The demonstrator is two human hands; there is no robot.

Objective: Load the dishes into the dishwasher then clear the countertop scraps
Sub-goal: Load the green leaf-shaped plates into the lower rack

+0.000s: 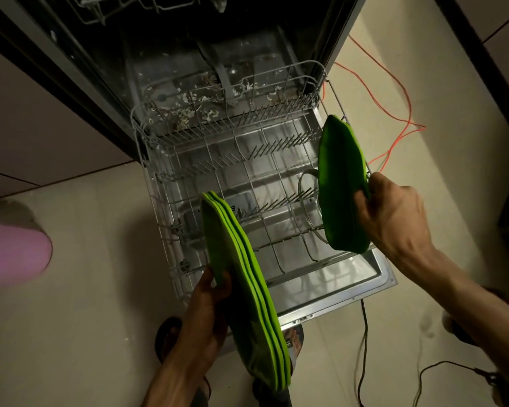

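The dishwasher stands open with its lower wire rack (159,183) pulled out over the lowered door (373,277). My left hand (206,312) grips a stack of green plates (247,277) held on edge over the rack's near left corner. My right hand (394,212) holds a single green plate (341,183) upright above the rack's right side. A clear glass dish (309,195) sits in the rack just behind that single plate, partly hidden by it. The rest of the rack holds no dishes.
White debris (194,110) litters the tub floor at the back. The upper rack (121,7) shows at the top. An orange cable (394,118) and black cables (365,333) lie on the tiled floor to the right. Something pink (12,254) sits at the left edge.
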